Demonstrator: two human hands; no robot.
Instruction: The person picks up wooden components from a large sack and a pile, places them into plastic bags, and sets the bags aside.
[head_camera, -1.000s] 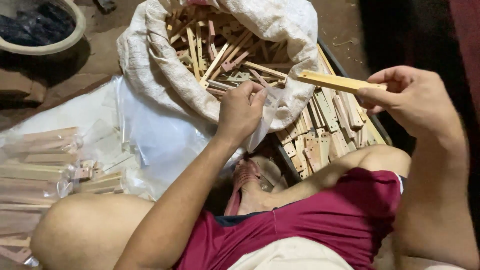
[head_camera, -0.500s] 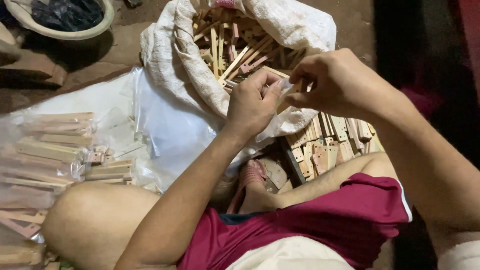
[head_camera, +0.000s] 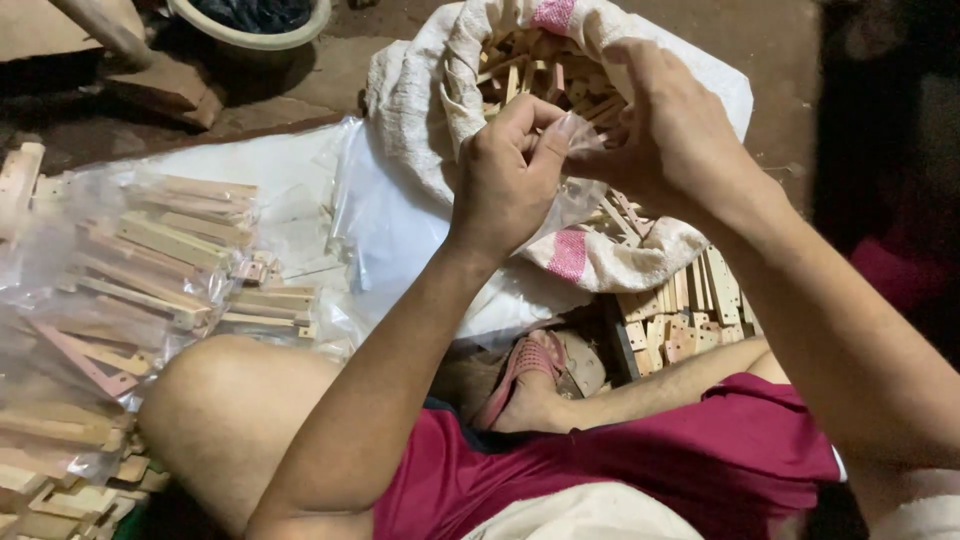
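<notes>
Both hands meet just above the rolled rim of a white woven sack (head_camera: 420, 90) filled with pale wooden sticks (head_camera: 545, 70). Left hand (head_camera: 510, 175) pinches a thin clear plastic bag (head_camera: 585, 195); right hand (head_camera: 680, 125) is curled at the same bag, its grasp hidden. Bagged stick bundles (head_camera: 150, 260) crowd the floor leftward; loose wooden pieces (head_camera: 690, 310) lie beneath the sack.

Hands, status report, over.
Left hand and right hand together over the sack, pinching a clear bag. Sack full of wood sticks. Nothing in the way.
</notes>
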